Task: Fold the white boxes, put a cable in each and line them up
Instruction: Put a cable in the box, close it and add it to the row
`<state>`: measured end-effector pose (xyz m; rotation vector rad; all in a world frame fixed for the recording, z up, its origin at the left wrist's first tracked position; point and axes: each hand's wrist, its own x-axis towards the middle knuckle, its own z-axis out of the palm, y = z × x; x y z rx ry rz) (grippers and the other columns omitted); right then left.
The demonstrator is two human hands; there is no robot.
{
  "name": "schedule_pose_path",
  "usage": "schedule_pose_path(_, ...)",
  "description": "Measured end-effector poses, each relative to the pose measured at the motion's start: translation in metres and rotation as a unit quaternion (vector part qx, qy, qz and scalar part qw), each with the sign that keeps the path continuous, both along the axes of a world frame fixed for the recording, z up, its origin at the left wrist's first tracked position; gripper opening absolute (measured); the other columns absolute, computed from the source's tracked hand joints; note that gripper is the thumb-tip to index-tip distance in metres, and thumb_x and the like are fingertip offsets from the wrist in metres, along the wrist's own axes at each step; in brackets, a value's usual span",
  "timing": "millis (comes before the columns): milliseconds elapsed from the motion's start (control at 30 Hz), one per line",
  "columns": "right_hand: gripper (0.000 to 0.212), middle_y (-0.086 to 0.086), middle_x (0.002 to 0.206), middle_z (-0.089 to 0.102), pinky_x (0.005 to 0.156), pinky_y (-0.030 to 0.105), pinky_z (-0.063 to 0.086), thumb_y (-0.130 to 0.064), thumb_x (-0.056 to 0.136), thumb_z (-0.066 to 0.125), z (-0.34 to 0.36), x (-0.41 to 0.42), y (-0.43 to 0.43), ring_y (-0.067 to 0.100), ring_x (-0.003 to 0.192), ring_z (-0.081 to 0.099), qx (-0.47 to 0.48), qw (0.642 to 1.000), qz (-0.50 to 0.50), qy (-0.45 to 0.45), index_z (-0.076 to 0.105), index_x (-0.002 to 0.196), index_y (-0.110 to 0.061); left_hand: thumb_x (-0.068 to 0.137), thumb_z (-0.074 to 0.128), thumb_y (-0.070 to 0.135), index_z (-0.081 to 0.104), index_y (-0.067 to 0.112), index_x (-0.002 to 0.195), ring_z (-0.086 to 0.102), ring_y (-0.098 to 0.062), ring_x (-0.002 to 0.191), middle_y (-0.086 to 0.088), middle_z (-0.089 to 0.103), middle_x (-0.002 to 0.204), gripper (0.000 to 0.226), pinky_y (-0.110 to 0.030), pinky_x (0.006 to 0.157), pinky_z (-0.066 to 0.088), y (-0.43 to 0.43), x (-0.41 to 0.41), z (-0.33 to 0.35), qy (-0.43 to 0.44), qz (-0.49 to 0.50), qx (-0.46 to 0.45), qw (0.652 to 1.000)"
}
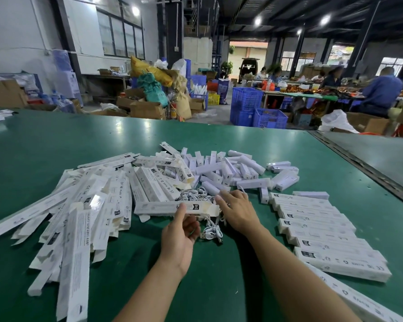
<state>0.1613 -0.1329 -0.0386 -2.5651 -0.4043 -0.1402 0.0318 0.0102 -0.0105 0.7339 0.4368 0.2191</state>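
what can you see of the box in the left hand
The box is a long, slim white card carton with small grey print and a black label near its middle. It lies about level, crosswise, low over the green table. Its right end is open, showing plain tan flaps; a small flap hangs at its left end. The left hand pinches it near the middle, thumb on the front. The right hand is at the open end, above loose white cables.

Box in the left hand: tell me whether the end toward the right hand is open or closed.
Open. The box, pinched by the left hand, shows unfolded flaps and bare brown card at that end.
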Motion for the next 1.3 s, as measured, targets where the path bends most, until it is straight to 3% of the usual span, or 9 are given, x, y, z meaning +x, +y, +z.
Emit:
schedule_pose_path(167, 0.026, -0.001, 0.109, 0.061, 0.083, 0.032, 0.047, -0.039, 0.094, 0.059, 0.001, -0.003, -0.006, 0.018, 0.104, 0.056, 0.103, 0.993, -0.047, -0.031, 0.065, 0.111, -0.021, 0.094, 0.063, 0.028, 0.057, 0.01, 0.078, 0.054, -0.017, 0.065, -0.002, 0.059, 0.062, 0.025, -0.029, 0.067, 0.046, 0.0, -0.002, -0.001, -0.007, -0.006, 0.008, 1.0)
schedule_pose_path(267, 0.021, -0.005, 0.097, 0.068, 0.077, 0.035, 0.054, -0.031, 0.089, 0.068, 0.003, -0.005, -0.009, 0.017, 0.089, 0.064, 0.16, 0.985, -0.072, -0.002, 0.067, 0.106, -0.02, 0.094, 0.062, 0.028, 0.058, 0.009, 0.079, 0.055, -0.017, 0.065, -0.004, 0.06, 0.064, 0.025, -0.03, 0.065, 0.047, 0.001, -0.002, -0.001, -0.007, -0.007, 0.015, 1.0)
schedule_pose_path(433, 0.019, -0.019, 0.084, 0.062, 0.057, 0.015, 0.04, -0.03, 0.09, 0.067, 0.003, -0.009, -0.019, -0.002, 0.073, 0.059, 0.271, 0.949, -0.159, -0.007, 0.066, 0.108, -0.023, 0.095, 0.06, 0.028, 0.059, 0.008, 0.085, 0.056, -0.017, 0.068, -0.005, 0.06, 0.071, 0.022, -0.03, 0.067, 0.048, 0.005, 0.002, -0.006, -0.022, -0.018, 0.034, 0.999)
schedule_pose_path(567, 0.012, -0.013, 0.089, 0.067, 0.059, 0.019, 0.045, -0.03, 0.092, 0.065, 0.003, -0.019, -0.024, 0.004, 0.075, 0.062, 0.332, 0.927, -0.172, 0.004, 0.065, 0.102, -0.026, 0.097, 0.057, 0.026, 0.057, 0.008, 0.086, 0.059, -0.016, 0.071, -0.005, 0.06, 0.074, 0.021, -0.031, 0.069, 0.049, 0.006, 0.004, -0.008, -0.028, -0.025, 0.05, 0.998)
schedule_pose_path(700, 0.007, -0.004, 0.091, 0.07, 0.071, 0.025, 0.052, -0.028, 0.093, 0.065, 0.003, -0.035, -0.029, 0.012, 0.081, 0.066, 0.45, 0.874, -0.181, 0.011, 0.068, 0.096, -0.022, 0.097, 0.055, 0.025, 0.056, 0.008, 0.086, 0.06, -0.016, 0.075, -0.006, 0.061, 0.077, 0.021, -0.031, 0.072, 0.049, 0.006, 0.001, -0.009, -0.031, -0.031, 0.058, 0.997)
schedule_pose_path(833, 0.009, 0.008, 0.094, 0.07, 0.082, 0.034, 0.055, -0.018, 0.094, 0.063, 0.003, -0.06, -0.034, 0.021, 0.087, 0.067, 0.561, 0.815, -0.129, 0.059, 0.068, 0.098, -0.012, 0.097, 0.056, 0.025, 0.057, 0.008, 0.087, 0.061, -0.015, 0.074, -0.005, 0.061, 0.078, 0.021, -0.029, 0.07, 0.049, 0.005, 0.0, -0.008, -0.026, -0.028, 0.066, 0.997)
schedule_pose_path(933, 0.007, 0.001, 0.085, 0.072, 0.077, 0.028, 0.053, -0.017, 0.093, 0.064, 0.001, -0.082, -0.034, 0.014, 0.08, 0.067, 0.605, 0.785, -0.112, 0.075, 0.07, 0.093, -0.013, 0.098, 0.056, 0.027, 0.057, 0.007, 0.087, 0.061, -0.015, 0.074, -0.005, 0.061, 0.078, 0.023, -0.029, 0.07, 0.049, 0.004, 0.001, -0.009, -0.024, -0.021, 0.071, 0.997)
schedule_pose_path(1300, 0.007, -0.002, 0.08, 0.073, 0.069, 0.024, 0.05, -0.016, 0.092, 0.066, 0.001, -0.099, -0.03, 0.01, 0.072, 0.064, 0.594, 0.794, -0.089, 0.09, 0.072, 0.09, -0.012, 0.098, 0.055, 0.03, 0.059, 0.012, 0.088, 0.059, -0.014, 0.069, -0.002, 0.061, 0.073, 0.021, -0.028, 0.066, 0.047, 0.003, 0.001, -0.01, -0.029, -0.009, 0.072, 0.997)
